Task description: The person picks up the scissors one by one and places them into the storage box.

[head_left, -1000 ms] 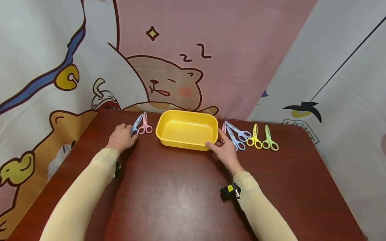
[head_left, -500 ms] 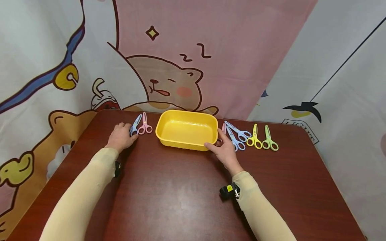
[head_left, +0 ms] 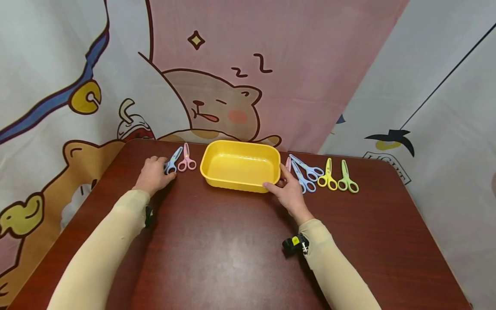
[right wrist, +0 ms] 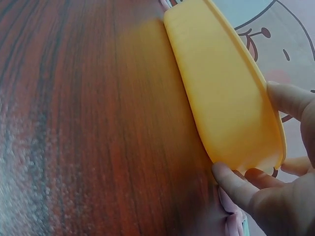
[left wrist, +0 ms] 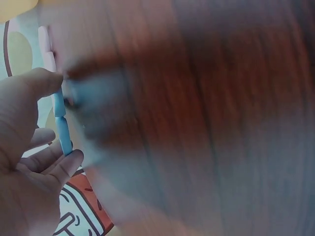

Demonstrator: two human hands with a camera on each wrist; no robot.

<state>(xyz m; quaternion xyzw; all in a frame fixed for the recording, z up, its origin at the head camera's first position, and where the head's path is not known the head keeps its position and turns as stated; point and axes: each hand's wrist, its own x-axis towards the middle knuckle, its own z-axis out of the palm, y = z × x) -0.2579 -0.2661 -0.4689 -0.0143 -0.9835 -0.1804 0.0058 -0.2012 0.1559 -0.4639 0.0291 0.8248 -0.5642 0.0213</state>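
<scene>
In the head view my left hand is at the far left of the table, around the handles of a pair of blue scissors. The left wrist view has the blue handles edge-on between thumb and fingers. Pink scissors lie just right of them, blades pointing to the wall. A yellow plastic basin stands at the back middle, its inside bare. My right hand holds its right front corner; in the right wrist view the thumb lies at the rim and fingertips reach the lower corner.
Right of the basin lie two crossed pairs of blue scissors, then yellow scissors and green scissors. Another pink pair is partly hidden behind my right hand. A cartoon-printed curtain rises along the table's back edge.
My left hand has shifted slightly left with the blue scissors, widening their gap from the pink pair. The right hand and basin have stayed put.
</scene>
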